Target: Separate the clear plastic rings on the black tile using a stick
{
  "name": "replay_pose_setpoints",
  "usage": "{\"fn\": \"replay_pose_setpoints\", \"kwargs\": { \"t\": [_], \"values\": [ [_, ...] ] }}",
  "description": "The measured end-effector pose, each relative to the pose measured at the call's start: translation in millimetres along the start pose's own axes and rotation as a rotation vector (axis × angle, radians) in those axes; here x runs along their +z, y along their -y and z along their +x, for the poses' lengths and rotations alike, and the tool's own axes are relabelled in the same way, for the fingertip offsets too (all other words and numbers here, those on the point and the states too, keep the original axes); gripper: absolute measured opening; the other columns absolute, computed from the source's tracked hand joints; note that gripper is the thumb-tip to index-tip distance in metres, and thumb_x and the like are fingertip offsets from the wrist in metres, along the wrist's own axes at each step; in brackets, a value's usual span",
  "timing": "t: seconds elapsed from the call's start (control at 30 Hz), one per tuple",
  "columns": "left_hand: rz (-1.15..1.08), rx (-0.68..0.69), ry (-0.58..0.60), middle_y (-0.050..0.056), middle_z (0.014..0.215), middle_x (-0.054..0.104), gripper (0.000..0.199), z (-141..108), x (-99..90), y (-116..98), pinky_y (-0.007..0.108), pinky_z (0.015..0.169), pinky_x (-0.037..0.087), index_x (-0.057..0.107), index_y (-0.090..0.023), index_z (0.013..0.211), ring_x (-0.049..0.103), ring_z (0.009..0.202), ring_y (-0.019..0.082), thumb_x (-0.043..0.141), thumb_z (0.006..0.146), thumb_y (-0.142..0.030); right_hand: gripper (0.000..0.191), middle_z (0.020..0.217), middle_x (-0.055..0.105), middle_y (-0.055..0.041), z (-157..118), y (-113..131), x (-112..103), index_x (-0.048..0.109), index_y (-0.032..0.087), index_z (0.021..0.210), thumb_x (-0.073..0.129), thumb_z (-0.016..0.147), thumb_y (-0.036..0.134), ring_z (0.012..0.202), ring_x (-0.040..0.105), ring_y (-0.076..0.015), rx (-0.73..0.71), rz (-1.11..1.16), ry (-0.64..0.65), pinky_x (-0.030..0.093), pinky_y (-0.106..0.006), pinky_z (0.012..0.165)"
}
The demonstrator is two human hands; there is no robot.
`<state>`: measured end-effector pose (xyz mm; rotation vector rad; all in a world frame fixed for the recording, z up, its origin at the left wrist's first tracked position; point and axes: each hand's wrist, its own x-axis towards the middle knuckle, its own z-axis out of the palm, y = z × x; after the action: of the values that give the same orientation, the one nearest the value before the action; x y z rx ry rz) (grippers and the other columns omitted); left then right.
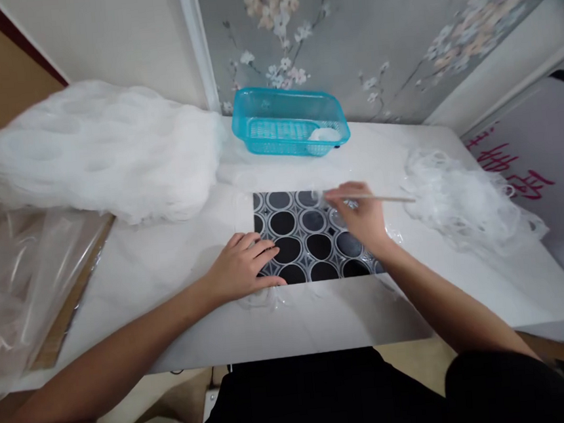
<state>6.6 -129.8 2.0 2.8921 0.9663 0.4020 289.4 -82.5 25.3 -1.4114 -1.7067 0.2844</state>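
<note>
A dark sheet (319, 247) printed with rows of pale-edged black ovals lies flat on the white table. My left hand (240, 268) rests on its left edge, palm down with the fingers spread. Over the sheet's upper right, my right hand (361, 214) is closed around a thin wooden stick (392, 198), whose long end points right. The stick's working tip is blurred near the upper row of ovals. Clear film seems to lie over and stick out past the sheet's edges.
Behind the sheet stands a blue plastic basket (275, 130) with a white round thing (324, 134) inside. At left is a tall stack of white, translucent sheets (103, 151), with clear plastic (2, 288) nearer me. A tangled heap of clear film scraps (473, 201) lies at right.
</note>
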Motion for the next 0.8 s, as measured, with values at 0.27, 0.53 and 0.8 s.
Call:
{"fn": "replay_pose_setpoints", "kwargs": {
  "t": [0.27,0.53,0.8],
  "values": [
    [0.038,0.054,0.111,0.007,0.141,0.048,0.071,30,-2.8,-28,0.04,0.097,0.03,0.047,-0.018,0.138,0.042,0.12,0.03,0.03,0.089,-0.067,0.015,0.086,0.073,-0.0045,-47,-12,17,0.073,0.023,0.083,0.064,0.082,0.035,0.092,0.065,-0.0217,0.165,0.223,0.222,0.05,-0.038,0.086],
    [0.09,0.039,0.149,0.007,0.141,0.049,0.073,49,5.5,-36,0.041,0.096,0.029,0.051,-0.015,0.134,0.04,0.119,0.03,0.024,0.09,-0.066,0.015,0.091,0.073,-0.0054,-48,-11,18,0.075,0.025,0.083,0.066,0.08,0.037,0.107,0.06,-0.0244,0.223,0.167,0.227,0.047,-0.04,0.094],
    [0.076,0.026,0.178,0.003,0.145,0.044,0.073,46,9.5,-33,0.039,0.091,0.03,0.05,-0.017,0.135,0.042,0.112,0.028,0.022,0.09,-0.066,0.015,0.091,0.072,-0.0048,-47,-15,18,0.075,0.025,0.083,0.068,0.079,0.037,0.105,0.061,-0.0246,0.23,0.179,0.212,0.049,-0.041,0.091]
  ]
}}
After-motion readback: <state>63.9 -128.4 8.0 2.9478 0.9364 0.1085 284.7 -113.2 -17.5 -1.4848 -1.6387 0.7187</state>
